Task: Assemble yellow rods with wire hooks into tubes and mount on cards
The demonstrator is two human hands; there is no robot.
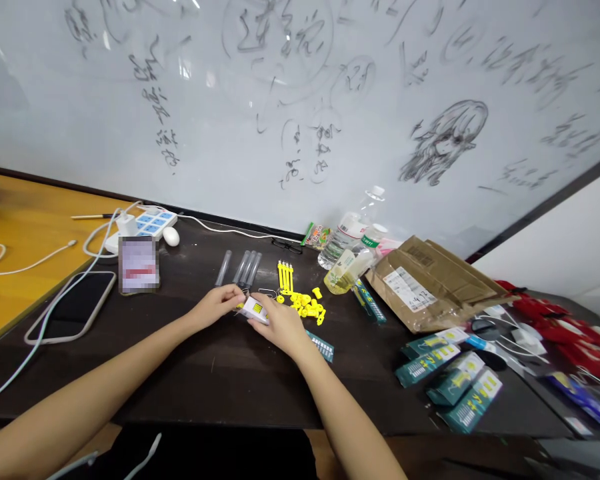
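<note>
My right hand (284, 325) is closed around a small white box (255, 310) with a yellow printed square on it. Beside the box's left end, my left hand (223, 303) has its fingers pinched together; a bit of yellow shows there, but what they hold is too small to make out. Just beyond the hands lie several clear plastic tubes (247, 268). Several yellow rods (285, 277) with pale tips are lined up to their right. A loose heap of small yellow plastic parts (307, 307) is close to my right hand. A dark green printed box (323, 347) lies partly behind my right wrist.
Several green boxes (463, 380) lie at the right, before a brown parcel (425, 283). Bottles (347, 233) stand by the whiteboard (205, 100). On the left are a phone (75, 310), a blurred-out screen (139, 265), a power strip (153, 225) and white cables.
</note>
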